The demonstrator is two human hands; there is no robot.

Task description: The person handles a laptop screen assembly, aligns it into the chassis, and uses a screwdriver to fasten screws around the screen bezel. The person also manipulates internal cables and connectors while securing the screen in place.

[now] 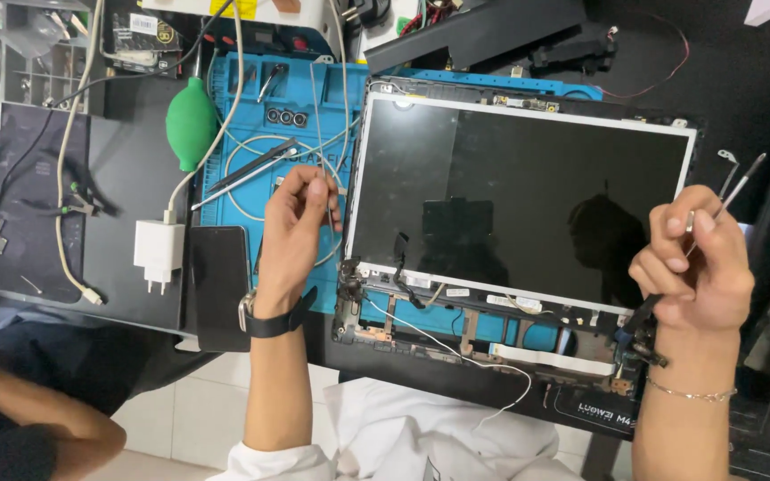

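A stripped laptop screen panel (519, 191) lies face-up across the blue repair mat (233, 107) at the table's middle, as the left hand (291, 232) pinches a thin white wire (318, 116) clear and the right hand (692, 263) grips a slim screwdriver (741, 187).

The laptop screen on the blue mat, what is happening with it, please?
A person is working on a bare laptop screen panel lying in its opened lid over a blue repair mat. The left hand pinches something thin beside the panel's left edge. The right hand holds a slim metal tool at the right side.
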